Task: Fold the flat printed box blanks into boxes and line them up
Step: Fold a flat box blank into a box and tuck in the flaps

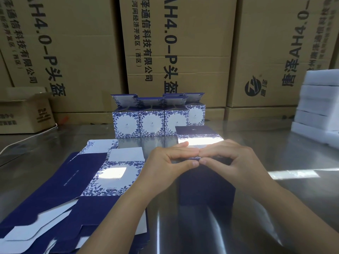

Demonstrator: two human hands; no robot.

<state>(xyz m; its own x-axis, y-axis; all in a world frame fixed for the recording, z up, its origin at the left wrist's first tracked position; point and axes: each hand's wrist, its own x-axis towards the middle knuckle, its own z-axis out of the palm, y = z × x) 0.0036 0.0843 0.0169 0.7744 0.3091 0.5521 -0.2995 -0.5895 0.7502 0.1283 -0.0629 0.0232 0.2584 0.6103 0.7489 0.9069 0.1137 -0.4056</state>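
Bare left hand [166,163] and right hand [236,162], short nails

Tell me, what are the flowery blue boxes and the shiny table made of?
Flowery boxes: probably thin, glossy printed card; the flaps fold on sharp creases. Table: looks like polished metal, maybe steel; it mirrors the boxes and the light.

Row of folded boxes [126,123]: white fronts, blue floral border, small dark mark at centre.
Nearest box [205,186]: plain navy side, top navy and white with blue leaf edge, bright glare.
Flat blanks [55,189]: navy panels, white flaps, one white panel framed in blue flowers.
Table [293,153]: shiny grey metal.
Cartons [183,52]: brown, black print.
Foam blocks [319,107]: white.
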